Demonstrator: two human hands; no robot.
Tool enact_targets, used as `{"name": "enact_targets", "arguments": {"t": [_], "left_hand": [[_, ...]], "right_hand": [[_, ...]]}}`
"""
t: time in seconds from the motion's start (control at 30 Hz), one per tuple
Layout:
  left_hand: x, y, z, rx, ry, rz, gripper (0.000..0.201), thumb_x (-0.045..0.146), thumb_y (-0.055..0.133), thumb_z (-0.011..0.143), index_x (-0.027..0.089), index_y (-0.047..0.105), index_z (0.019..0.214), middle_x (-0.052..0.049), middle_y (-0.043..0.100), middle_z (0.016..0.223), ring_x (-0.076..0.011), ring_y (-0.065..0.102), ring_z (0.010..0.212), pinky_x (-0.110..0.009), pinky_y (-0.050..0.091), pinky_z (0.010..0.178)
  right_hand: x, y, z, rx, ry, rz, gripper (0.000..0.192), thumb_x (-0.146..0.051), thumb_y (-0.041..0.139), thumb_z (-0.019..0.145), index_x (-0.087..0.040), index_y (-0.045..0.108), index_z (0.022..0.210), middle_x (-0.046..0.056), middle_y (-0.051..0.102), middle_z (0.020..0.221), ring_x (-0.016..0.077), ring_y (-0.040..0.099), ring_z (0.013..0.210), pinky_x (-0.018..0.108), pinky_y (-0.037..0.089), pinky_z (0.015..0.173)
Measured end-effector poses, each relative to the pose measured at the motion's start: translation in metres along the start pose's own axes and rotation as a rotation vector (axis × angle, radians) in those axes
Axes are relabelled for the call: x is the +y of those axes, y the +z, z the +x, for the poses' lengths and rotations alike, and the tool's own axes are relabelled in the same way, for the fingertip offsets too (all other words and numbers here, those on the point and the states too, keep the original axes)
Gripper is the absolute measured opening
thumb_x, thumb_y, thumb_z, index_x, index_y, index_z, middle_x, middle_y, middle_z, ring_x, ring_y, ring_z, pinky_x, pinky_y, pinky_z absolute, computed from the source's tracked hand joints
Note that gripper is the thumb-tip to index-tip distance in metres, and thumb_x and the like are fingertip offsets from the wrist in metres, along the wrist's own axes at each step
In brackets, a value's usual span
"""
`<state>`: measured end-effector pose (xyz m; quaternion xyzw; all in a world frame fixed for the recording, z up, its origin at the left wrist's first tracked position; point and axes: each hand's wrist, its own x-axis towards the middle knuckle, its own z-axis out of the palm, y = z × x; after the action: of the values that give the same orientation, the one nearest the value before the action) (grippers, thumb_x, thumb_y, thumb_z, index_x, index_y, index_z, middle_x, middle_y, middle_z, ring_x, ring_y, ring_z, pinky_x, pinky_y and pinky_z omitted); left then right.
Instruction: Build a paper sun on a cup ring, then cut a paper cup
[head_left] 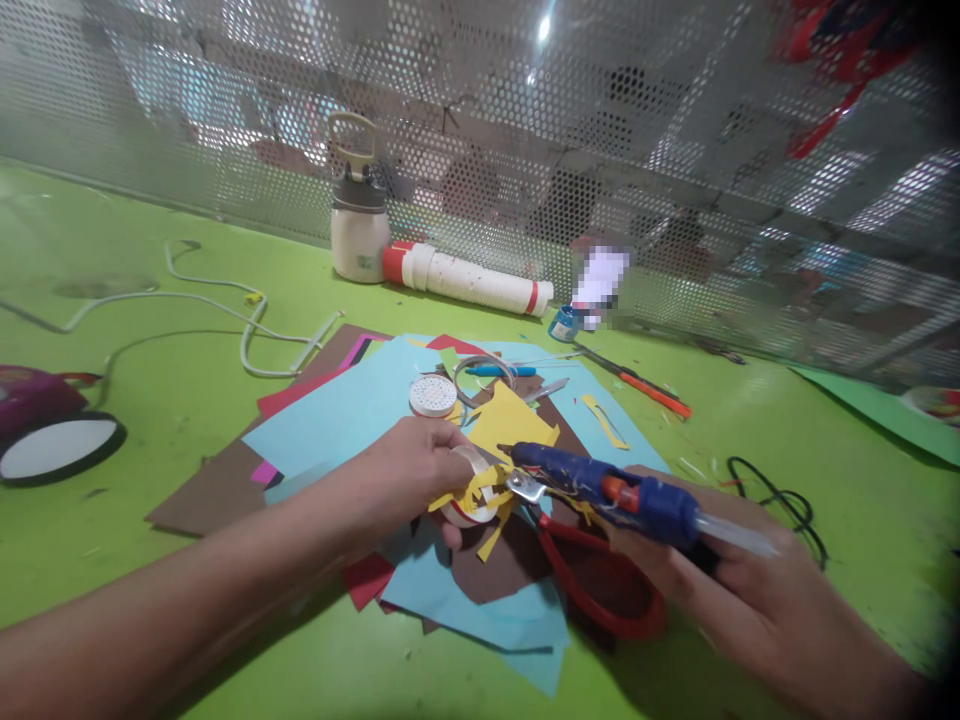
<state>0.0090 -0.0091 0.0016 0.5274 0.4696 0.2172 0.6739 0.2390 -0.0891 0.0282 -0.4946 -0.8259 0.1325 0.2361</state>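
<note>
The thumb and fingers of my left hand (427, 460) are curled in on a round white piece (465, 517), gripping it with almost no gap, while a fingertip shows under its edge. Yellow paper strips (487, 488) lie over the piece and hang from it. My left forearm reaches in low from the left, wrist nearly straight, back of the hand up.

My right hand (712, 590) is wrapped around a blue glue gun (577, 475), though most of its fingers are hidden behind the body. The wrist comes in from the lower right, and the nozzle points left, just above the strips. A clear glue stick (739, 533) juts from the gun's back end.

Red-handled scissors (559, 535) sit just below the gun. Beneath my hands lie light blue sheets (330, 410) and brown sheets (202, 490), with a yellow sheet (506, 415), a dotted white lid (433, 396) and a blue pen (499, 371) just beyond.

Farther out on the green table (337, 670), a flask (358, 240) stands upright beside a white tube (472, 282) with red bands. The flask's small greenish mark may be a logo, but it is too blurred to read, as is the label on the blue jar (562, 324).
</note>
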Motion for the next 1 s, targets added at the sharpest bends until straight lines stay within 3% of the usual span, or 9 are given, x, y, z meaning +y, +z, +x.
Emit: {"name": "enact_targets", "arguments": {"t": [0.1,0.23,0.37,0.5,0.67,0.87,1.0], "left_hand": [[-0.001,0.0,0.0,-0.009,0.013,0.0,0.012,0.013,0.052,0.067,0.012,0.061,0.074,-0.008,0.067,0.063,-0.0115,0.056,0.044,-0.023,0.048,0.046],[-0.001,0.0,0.0,-0.014,0.008,-0.001,0.01,0.016,0.053,0.069,0.013,0.059,0.076,-0.008,0.067,0.064,-0.0118,0.056,0.045,-0.023,0.048,0.047],[-0.001,-0.001,0.0,0.015,0.015,0.021,0.015,0.015,0.053,0.07,0.012,0.058,0.083,-0.009,0.069,0.066,-0.0119,0.056,0.045,-0.024,0.047,0.047],[0.001,-0.002,-0.004,-0.01,0.041,0.011,0.014,0.02,0.057,0.073,0.013,0.057,0.085,-0.008,0.068,0.066,-0.0128,0.057,0.047,-0.024,0.046,0.049],[0.006,0.0,-0.014,-0.03,0.075,-0.024,0.012,0.02,0.059,0.075,0.012,0.056,0.084,-0.005,0.066,0.063,-0.0097,0.054,0.044,-0.022,0.045,0.048],[0.007,0.002,-0.017,-0.046,0.068,-0.083,0.016,0.016,0.06,0.072,0.012,0.057,0.087,-0.005,0.066,0.067,-0.0125,0.058,0.054,-0.025,0.051,0.05],[0.005,0.001,-0.016,-0.055,0.072,-0.087,0.014,0.014,0.058,0.07,0.012,0.057,0.084,-0.003,0.065,0.063,-0.0111,0.056,0.049,-0.024,0.05,0.049]], "right_hand": [[0.003,-0.002,0.0,0.046,-0.003,-0.054,0.016,-0.016,0.052,0.086,-0.026,0.062,0.093,0.001,0.071,0.078,0.0187,0.067,0.067,0.022,0.05,0.05],[0.018,-0.002,0.006,0.186,0.042,-0.198,0.017,-0.023,0.056,0.088,-0.023,0.061,0.104,0.003,0.071,0.09,0.0189,0.066,0.072,0.025,0.051,0.06],[0.055,-0.002,0.017,0.275,0.084,-0.334,0.024,-0.023,0.058,0.082,-0.019,0.062,0.104,0.008,0.068,0.1,0.0237,0.065,0.088,0.034,0.051,0.076],[0.099,-0.002,0.026,0.313,0.248,-0.38,0.033,-0.023,0.062,0.075,-0.018,0.065,0.107,0.01,0.067,0.106,0.0269,0.063,0.096,0.041,0.05,0.085],[0.13,0.005,0.036,0.28,0.322,-0.426,0.031,-0.018,0.064,0.076,-0.016,0.067,0.107,0.011,0.066,0.105,0.025,0.062,0.099,0.04,0.049,0.089],[0.14,0.018,0.047,0.18,0.326,-0.439,0.026,-0.031,0.06,0.091,-0.016,0.061,0.112,0.008,0.062,0.116,0.0216,0.061,0.101,0.044,0.051,0.088],[0.144,0.018,0.049,0.137,0.291,-0.423,0.025,-0.031,0.058,0.092,-0.016,0.061,0.112,0.007,0.063,0.115,0.0211,0.062,0.1,0.043,0.052,0.087]]}}
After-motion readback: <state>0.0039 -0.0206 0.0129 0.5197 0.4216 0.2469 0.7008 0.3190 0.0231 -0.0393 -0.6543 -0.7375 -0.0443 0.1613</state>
